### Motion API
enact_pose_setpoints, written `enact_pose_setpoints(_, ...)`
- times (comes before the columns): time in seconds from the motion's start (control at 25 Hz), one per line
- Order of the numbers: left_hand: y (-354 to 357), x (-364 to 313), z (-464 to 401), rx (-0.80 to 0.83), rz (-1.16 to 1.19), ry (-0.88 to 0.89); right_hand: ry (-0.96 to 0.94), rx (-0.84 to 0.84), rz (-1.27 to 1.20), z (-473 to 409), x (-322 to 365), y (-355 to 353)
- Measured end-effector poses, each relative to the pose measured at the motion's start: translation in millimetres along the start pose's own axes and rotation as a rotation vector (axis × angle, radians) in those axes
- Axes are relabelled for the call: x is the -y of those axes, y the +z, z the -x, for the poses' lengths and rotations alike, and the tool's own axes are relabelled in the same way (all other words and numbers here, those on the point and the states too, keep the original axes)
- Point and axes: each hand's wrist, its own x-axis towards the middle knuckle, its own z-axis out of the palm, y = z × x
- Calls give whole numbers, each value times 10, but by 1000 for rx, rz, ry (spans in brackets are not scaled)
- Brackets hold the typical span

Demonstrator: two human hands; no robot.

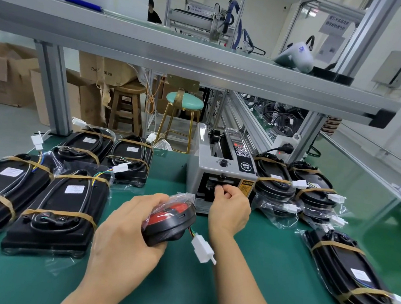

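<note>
My left hand [130, 229] grips a black lamp unit with a red lens [170, 219], partly wrapped in a clear plastic bag, and holds it above the green table [179, 287]. A short wire with a white connector [202, 248] hangs from the unit. My right hand [229, 209] reaches to the outlet slot of a grey tape dispenser machine [220, 169], its fingers curled and pinching at the slot. What sits between the fingertips is too small to make out.
Several bagged black lamp units bound with brown tape lie at the left [55, 212] and right [350, 274] of the table. An aluminium frame post [51, 90] stands at the back left, a shelf beam [180, 59] runs overhead. Two stools [182, 114] and cardboard boxes [6, 74] stand behind.
</note>
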Motion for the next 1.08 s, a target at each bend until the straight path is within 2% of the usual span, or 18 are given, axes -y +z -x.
enact_pose_setpoints(0.2,0,24,16,3,-6,7,66,4,-49,8,72,60)
enact_pose_setpoints(0.32,7,5,24,5,-5,18,69,82,-81,-38,73,40)
enact_pose_setpoints(0.52,-11,-21,22,-29,23,8,76,219,-461,-64,-116,-198)
enact_pose_setpoints(0.6,-15,-20,6,-34,22,9,40,260,-496,-99,-211,-328)
enact_pose_setpoints(0.76,15,-34,-13,-14,-8,1,-18,376,-435,-129,-232,-352)
enact_pose_setpoints(0.88,21,-42,-26,4,-19,-20,-123,531,-95,-89,-212,-264)
enact_pose_setpoints(0.96,16,-44,-24,5,-15,-23,-130,485,55,-82,-217,-228)
enact_pose_setpoints(1.08,23,-58,-26,1,-15,-24,-116,482,-31,-13,-158,-174)
